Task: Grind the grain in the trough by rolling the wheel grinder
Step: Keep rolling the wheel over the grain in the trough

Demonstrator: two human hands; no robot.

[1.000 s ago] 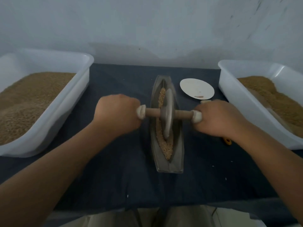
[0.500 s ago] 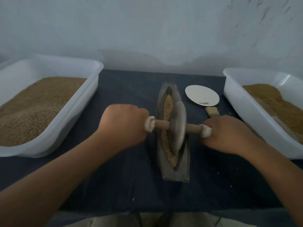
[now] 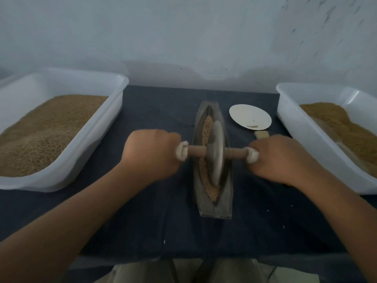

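Wheel grinder (image 3: 216, 154) stands on its edge inside the trough (image 3: 216, 210), at about the middle of the trough's length, on the dark surface (image 3: 159, 217) directly in front of the person. Its disc lies in the same line as the trough. Its wooden axle goes across from left to right, nearly at a right angle to the trough.

The trough points its long axis away from the person toward the wall, so I judge the rolling must go forward and back along this line.

The left grip (image 3: 151, 154) is closed fully around the left end of the axle, and the right grip (image 3: 281, 158) is closed around the right end. Only the white-wrapped collars show beside the fists. The two sit about equally far from the disc, one on each side, so neither is nearer. The right end of the axle seems a little closer to the person.

Grain (image 3: 207, 127) shows beyond the disc and also at the near tip, so probably both directions need more passes.
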